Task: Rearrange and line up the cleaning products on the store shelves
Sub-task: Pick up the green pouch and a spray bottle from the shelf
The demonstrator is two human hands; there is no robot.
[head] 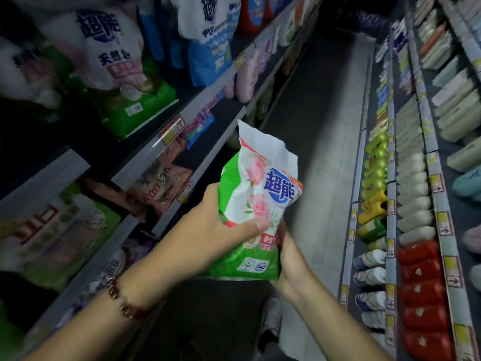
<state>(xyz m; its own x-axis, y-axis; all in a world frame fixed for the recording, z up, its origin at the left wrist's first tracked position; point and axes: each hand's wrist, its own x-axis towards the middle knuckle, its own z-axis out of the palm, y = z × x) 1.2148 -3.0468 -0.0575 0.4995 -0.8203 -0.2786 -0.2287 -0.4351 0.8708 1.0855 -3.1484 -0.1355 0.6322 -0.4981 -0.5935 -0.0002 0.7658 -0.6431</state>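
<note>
A small green and white detergent bag (260, 194) with pink roses and a blue logo is held upright in the aisle, in front of the left shelves. My left hand (221, 225) grips its left side, thumb across the front. My right hand (286, 251) holds the bag's lower right edge from behind, mostly hidden by the bag. A larger bag of the same brand (114, 74) stands on the upper left shelf. A beaded bracelet is on my left wrist.
Grey shelves (208, 100) on the left carry blue-white bags (208, 48), pink packs (247, 79) and green bags (59, 235). Right shelves (440, 204) hold rows of soap packs, green bottles (374, 162) and red packs (421, 282). A grey floor aisle (325, 152) runs between.
</note>
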